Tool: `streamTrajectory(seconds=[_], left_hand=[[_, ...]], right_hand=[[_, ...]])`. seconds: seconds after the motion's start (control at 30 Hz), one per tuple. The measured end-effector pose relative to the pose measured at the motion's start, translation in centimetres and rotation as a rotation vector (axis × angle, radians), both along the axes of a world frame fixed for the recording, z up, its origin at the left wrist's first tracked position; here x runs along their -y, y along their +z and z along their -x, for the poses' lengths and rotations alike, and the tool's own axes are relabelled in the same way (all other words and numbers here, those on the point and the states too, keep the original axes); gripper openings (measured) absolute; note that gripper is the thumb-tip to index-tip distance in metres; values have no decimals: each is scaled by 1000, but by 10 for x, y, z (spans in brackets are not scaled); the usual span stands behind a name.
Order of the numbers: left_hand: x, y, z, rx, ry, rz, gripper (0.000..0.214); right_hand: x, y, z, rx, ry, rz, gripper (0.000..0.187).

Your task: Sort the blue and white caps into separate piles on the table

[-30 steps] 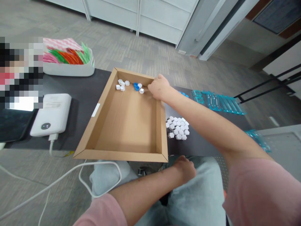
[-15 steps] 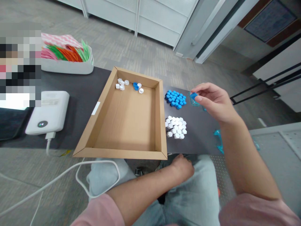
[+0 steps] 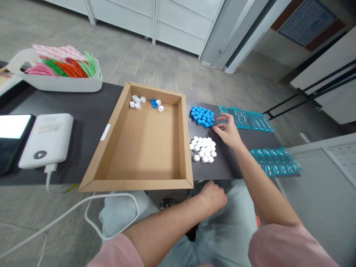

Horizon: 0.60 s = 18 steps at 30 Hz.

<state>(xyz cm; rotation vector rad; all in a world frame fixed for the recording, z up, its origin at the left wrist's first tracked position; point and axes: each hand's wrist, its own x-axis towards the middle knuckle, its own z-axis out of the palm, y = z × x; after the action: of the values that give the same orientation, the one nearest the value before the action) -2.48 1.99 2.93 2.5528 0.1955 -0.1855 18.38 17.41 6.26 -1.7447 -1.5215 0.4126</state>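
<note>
My right hand (image 3: 228, 130) rests on the dark table between a cluster of blue hexagon caps (image 3: 202, 115) and a cluster of white hexagon caps (image 3: 203, 148). Its fingers are spread loosely, with the fingertips at the right edge of the blue cluster and nothing in them. My left hand (image 3: 213, 195) lies curled on my lap below the table edge; its fingers are hidden. A shallow cardboard tray (image 3: 122, 107) sits left of the caps, with a few white caps (image 3: 137, 102) and a blue one (image 3: 153, 102) at its far end.
Rows of clear turquoise tubes (image 3: 247, 118) lie at the far right, more tubes (image 3: 274, 160) nearer. A white power bank (image 3: 46, 139) with a cable and a phone (image 3: 9, 137) lie at left. A white basket (image 3: 66, 83) of coloured sheets stands behind.
My right hand came out of the tray's far corner, held a blue cap up over the tubes, then came down flat beside the blue cluster without it. The view shifted left.
</note>
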Motion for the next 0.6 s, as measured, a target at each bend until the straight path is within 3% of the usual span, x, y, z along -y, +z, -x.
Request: streamTrajectory(seconds=[0.1,0.17,0.3,0.4,0.5,0.6], left_hand=[[-2,5,0,-1,-18,-16,29],[-3,6,0,-2,-31,-23,28],[0,5,-2,-12,-37,-14,26],[2,3,-6,-29,-29,-11,26],[0,4,-7,-41,-18,-17,31],[-4,5,-3,-20,-24,-18,36]], right_hand=[[-2,8,9,40,-57,-98,59],[-4,20,21,69,-24,-119,47],[-17,55,72,173,194,-127,35],[-45,76,132,338,395,-120,44],[-86,77,191,649,549,-28,43],[-125,61,232,930,536,88,33]])
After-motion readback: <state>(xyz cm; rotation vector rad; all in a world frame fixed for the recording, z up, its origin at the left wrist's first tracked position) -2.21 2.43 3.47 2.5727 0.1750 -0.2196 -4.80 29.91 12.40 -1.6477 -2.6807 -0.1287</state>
